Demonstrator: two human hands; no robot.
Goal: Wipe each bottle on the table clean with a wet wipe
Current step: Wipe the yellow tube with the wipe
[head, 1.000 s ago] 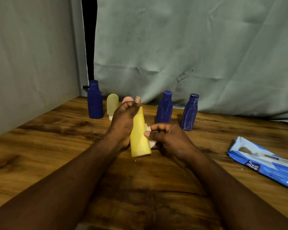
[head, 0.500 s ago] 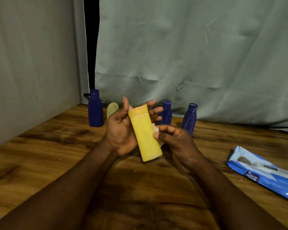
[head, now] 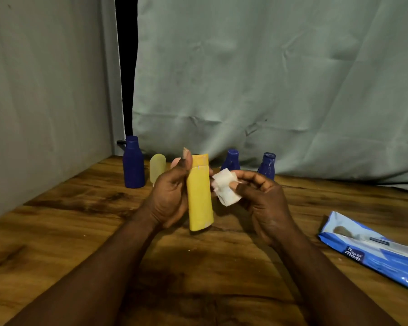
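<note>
My left hand [head: 169, 196] grips a yellow bottle [head: 200, 201] upright above the middle of the wooden table [head: 57, 227]. Just to its right, my right hand [head: 262, 198] pinches a folded white wet wipe [head: 225, 188], held slightly apart from the bottle. Behind them stand a dark blue bottle [head: 133, 169] at the left, a pale yellow-green bottle [head: 157, 167], a pink bottle [head: 175, 163] mostly hidden by my left hand, and two more dark blue bottles [head: 231, 160] [head: 267, 164].
A blue wet-wipe pack [head: 372, 251] lies at the right edge of the table. Grey cloth [head: 269, 90] hangs behind the table and along the left side.
The yellow bottle has been raised and turned upright. My right hand has pulled the wipe off the bottle's side and now holds it in plain sight to the right.
</note>
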